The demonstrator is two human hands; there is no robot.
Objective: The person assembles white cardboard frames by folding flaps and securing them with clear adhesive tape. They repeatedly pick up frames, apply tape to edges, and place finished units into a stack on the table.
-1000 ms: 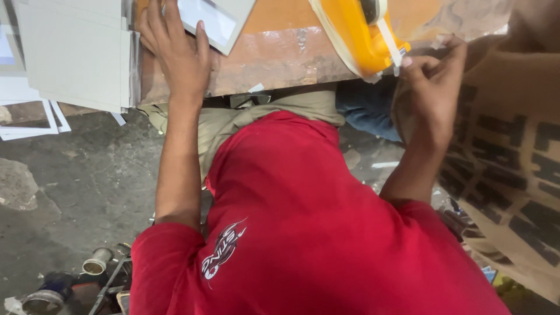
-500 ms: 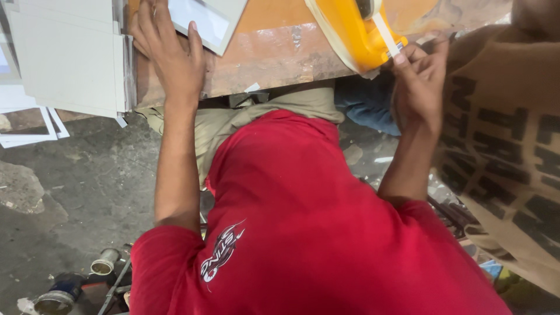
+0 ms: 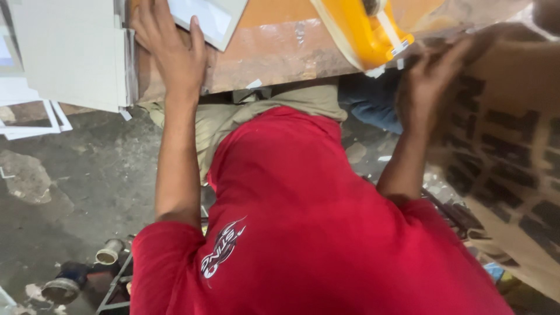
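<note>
My left hand (image 3: 169, 52) lies flat on the near edge of an orange-brown workbench (image 3: 280, 49). Its fingers are spread and its fingertips touch a white rectangular frame piece (image 3: 210, 17). My right hand (image 3: 431, 76) is blurred, with fingers curled, just below and to the right of a yellow tool (image 3: 361, 29) on the bench. It sits against the edge of a printed cardboard box (image 3: 513, 146), and its grip is unclear. My red shirt fills the lower middle of the view.
A stack of pale grey boards (image 3: 70, 52) overhangs the bench at the left, with white frames (image 3: 29, 116) below it. On the grey concrete floor lie short pipe fittings (image 3: 108, 252) and metal bars. Blue cloth (image 3: 373, 111) lies under the bench.
My right hand has slid from the yellow tool's lower edge rightwards toward the cardboard box. My left hand stays on the bench edge. The view has shifted slightly.
</note>
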